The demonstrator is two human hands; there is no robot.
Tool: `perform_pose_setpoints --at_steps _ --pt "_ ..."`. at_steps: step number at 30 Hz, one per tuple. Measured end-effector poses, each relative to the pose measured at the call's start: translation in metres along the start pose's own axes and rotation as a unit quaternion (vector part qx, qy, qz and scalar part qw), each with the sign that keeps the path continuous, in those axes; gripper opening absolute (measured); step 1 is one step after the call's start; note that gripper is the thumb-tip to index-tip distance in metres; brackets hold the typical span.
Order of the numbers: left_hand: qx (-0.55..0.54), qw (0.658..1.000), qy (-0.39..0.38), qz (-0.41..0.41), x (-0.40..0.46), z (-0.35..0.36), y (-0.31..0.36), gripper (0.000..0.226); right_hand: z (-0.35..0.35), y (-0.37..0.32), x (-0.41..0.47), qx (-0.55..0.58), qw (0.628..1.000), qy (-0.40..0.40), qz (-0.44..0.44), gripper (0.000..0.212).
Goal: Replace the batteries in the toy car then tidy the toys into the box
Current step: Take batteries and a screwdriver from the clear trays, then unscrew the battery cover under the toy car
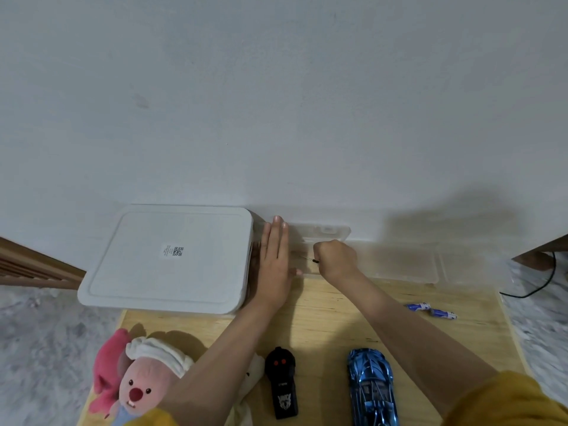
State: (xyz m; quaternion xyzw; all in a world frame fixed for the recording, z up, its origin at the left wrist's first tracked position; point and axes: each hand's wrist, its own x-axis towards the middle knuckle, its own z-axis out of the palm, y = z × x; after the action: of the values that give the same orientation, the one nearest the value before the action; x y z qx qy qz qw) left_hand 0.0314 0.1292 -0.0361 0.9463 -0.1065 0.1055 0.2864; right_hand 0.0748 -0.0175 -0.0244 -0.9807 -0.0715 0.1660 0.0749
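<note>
A blue toy car [372, 385] stands on the wooden table [332, 315] near the front, right of a black remote control [282, 383]. Two blue-and-white batteries [431, 310] lie at the right. A white box [167, 259] with its lid on stands at the back left. A clear plastic case [368, 256] lies open against the wall. My left hand [275, 262] lies flat with straight fingers on the case's left end, beside the box. My right hand [336, 259] is curled round a small screwdriver [309, 258], its thin tip pointing left over the case.
A pink plush toy [138, 379] with white cloth lies at the front left of the table. A black cable [541, 284] runs over the speckled floor at the right. Wooden furniture edges show at far left and far right. The white wall is close behind.
</note>
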Motion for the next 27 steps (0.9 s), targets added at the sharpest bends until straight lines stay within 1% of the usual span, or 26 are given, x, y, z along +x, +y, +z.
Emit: perform_pose_setpoints --at_steps 3,6,9,13,16,18,22,25,27 --pt "0.002 1.000 -0.005 -0.004 0.000 -0.002 0.002 0.112 -0.001 0.001 -0.002 0.023 1.000 0.013 0.000 0.030" --pt "0.003 1.000 -0.018 -0.009 0.000 -0.003 0.003 0.116 -0.002 0.004 -0.007 0.097 0.995 0.031 0.011 0.025" --pt "0.005 0.999 -0.028 -0.020 -0.003 -0.004 0.003 0.113 -0.008 0.011 -0.026 0.178 0.983 0.051 0.005 0.018" --pt "-0.003 0.999 -0.040 -0.024 -0.011 -0.009 0.006 0.103 -0.013 0.021 -0.069 0.267 0.953 0.144 0.001 0.012" --pt "0.007 0.997 -0.072 -0.008 -0.022 -0.014 0.010 0.091 -0.007 0.029 -0.101 0.289 0.936 0.200 0.031 0.018" --pt "0.031 0.994 -0.104 -0.012 -0.032 -0.017 0.017 0.089 0.002 0.032 -0.121 0.304 0.926 0.219 0.038 0.023" --pt "0.081 0.984 -0.157 -0.038 -0.057 -0.016 0.035 0.085 0.015 0.038 -0.159 0.316 0.920 0.225 0.060 0.018" --pt "0.065 0.982 -0.171 -0.052 -0.079 -0.014 0.053 0.078 0.022 0.046 -0.182 0.332 0.918 0.202 0.075 0.018" --pt "0.042 0.983 -0.169 -0.062 -0.096 -0.011 0.069 0.074 0.026 0.053 -0.195 0.354 0.910 0.200 0.081 0.019"
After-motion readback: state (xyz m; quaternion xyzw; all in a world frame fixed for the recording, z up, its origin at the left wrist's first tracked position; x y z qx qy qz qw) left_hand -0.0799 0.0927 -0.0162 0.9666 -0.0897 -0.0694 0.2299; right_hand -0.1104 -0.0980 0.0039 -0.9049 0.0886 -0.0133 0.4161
